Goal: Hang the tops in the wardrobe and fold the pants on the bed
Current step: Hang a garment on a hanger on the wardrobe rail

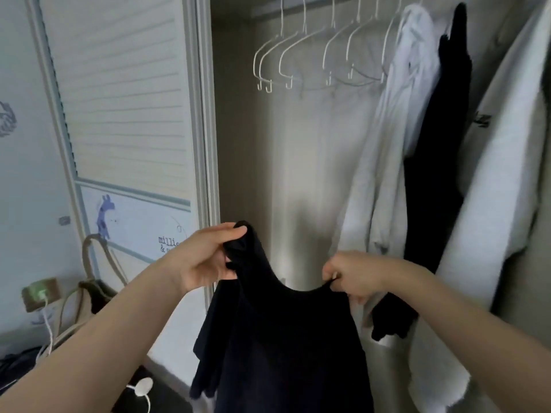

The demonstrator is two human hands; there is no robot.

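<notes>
I see my left hand point(208, 257) and right hand point(351, 277) each pinching a shoulder of the black top point(286, 338), which hangs lengthwise straight down between and below them

A black top point(286, 338) hangs in the near middle of the scene, held up by its two shoulder corners in front of an open wardrobe point(298, 162). Its neckline dips in a curve between the corners, and the body drops straight down out of view. Far up in the wardrobe, empty white hangers point(298, 55) hang in a row. To their right hang a white top point(396, 123), a black garment point(438, 162) and another white garment point(501, 180).
</notes>
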